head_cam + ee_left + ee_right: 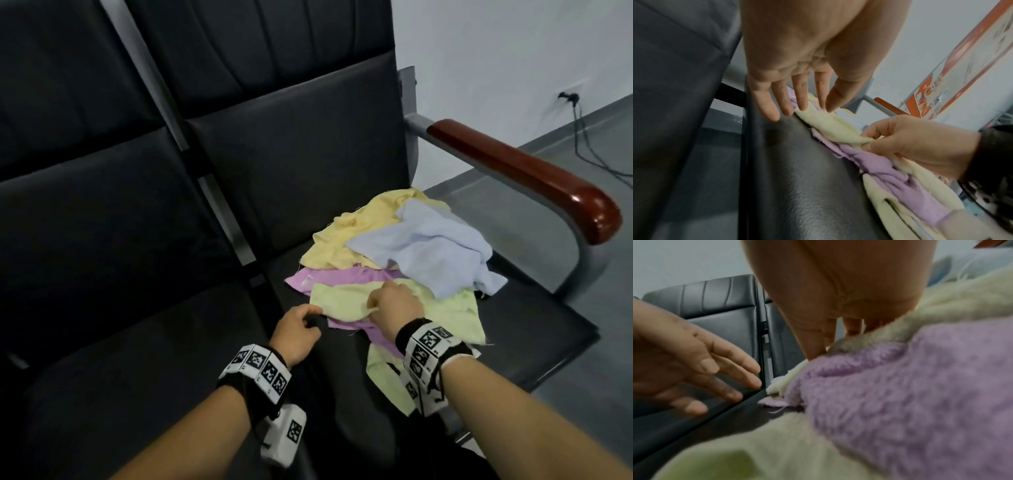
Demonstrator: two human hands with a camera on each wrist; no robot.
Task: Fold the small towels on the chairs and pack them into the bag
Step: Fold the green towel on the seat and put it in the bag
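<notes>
While the right hand pinches the green towel, the left hand hovers beside it — fingers spread, empty.

- The towel pile lies on the right seat, toward its front, left of the armrest.
- The left seat adjoins the right seat, with a frame bar between them.
- Within the pile, one towel lies on top at the rear right; another lies in front, over a third.
- The right hand rests on the front towel.
- The left hand is just left of the pile, above the seat.
- A cable runs across the floor behind the armrest.
</notes>
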